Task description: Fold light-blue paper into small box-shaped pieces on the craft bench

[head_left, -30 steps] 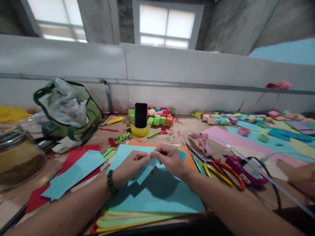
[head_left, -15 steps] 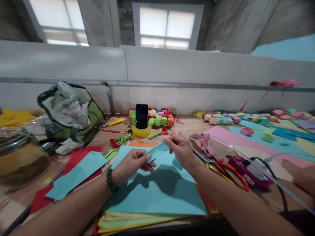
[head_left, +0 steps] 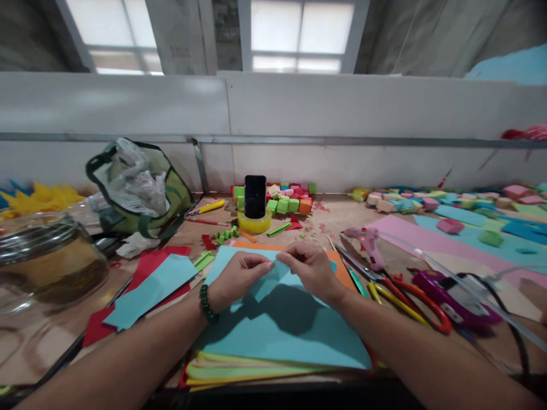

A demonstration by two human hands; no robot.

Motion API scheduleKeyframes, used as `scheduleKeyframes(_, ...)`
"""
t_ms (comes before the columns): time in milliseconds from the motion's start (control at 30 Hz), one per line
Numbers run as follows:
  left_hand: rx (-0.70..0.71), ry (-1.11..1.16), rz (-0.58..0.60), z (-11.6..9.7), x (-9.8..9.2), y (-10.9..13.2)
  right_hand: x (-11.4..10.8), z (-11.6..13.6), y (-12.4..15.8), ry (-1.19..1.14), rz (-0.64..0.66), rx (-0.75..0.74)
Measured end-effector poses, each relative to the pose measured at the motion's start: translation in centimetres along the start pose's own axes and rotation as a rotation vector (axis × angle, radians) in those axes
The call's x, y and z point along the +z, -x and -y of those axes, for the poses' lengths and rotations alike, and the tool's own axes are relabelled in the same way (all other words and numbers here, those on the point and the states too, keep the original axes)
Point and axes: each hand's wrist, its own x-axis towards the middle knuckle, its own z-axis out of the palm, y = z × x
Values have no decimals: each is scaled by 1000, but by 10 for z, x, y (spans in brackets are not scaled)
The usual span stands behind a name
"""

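My left hand [head_left: 240, 280], with a green bead bracelet [head_left: 208, 304] at its wrist, pinches a small light blue paper piece [head_left: 270, 280] between thumb and finger. From the other side my right hand [head_left: 314, 274] grips the same piece, thumb and fingertips close to the left ones. Much of the paper is hidden by the fingers and blends with what lies below. Both hands hover over a light blue sheet [head_left: 282, 339], which lies on a stack of coloured paper [head_left: 239, 373]. A cut light blue strip [head_left: 154, 290] rests on red paper at the left.
A phone [head_left: 255, 196] stands in a yellow tape roll [head_left: 254, 222], with folded paper cubes [head_left: 294, 205] behind. At right lie scissors [head_left: 427, 307], a pink glue gun [head_left: 371, 250] and a purple power strip [head_left: 448, 296]. A glass jar [head_left: 55, 262] and green bag [head_left: 179, 193] stand left.
The hands have come closer together, and the paper piece, earlier stretched out flat between them, is now mostly covered by the fingers. The view has shifted slightly left.
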Motion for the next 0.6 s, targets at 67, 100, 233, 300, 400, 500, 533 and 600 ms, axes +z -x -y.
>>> scheduleKeyframes(67,-10,33,21,-2,-1,0,-6,0,-4,-16,-67,38)
scheduleKeyframes(100,-19,51,31,-3,-2,0,-10,-1,-6,-28,-100,55)
scheduleKeyframes(233,-48,85,5,-5,-5,-1,-21,-7,-14,-75,-190,99)
scheduleKeyframes(300,-59,113,-58,-4,-6,-2,-25,-11,-18,-109,-244,113)
scheduleKeyframes(400,-85,184,-155,-1,-9,-4,-30,-17,-22,-187,-336,122)
scheduleKeyframes(500,-119,274,-188,2,-10,-5,-29,-20,-22,-230,-356,130)
scheduleKeyframes(533,-136,313,-180,2,-9,-6,-27,-19,-21,-225,-341,134)
scheduleKeyframes(600,-173,364,-120,2,-7,-5,-21,-17,-17,-202,-293,144)
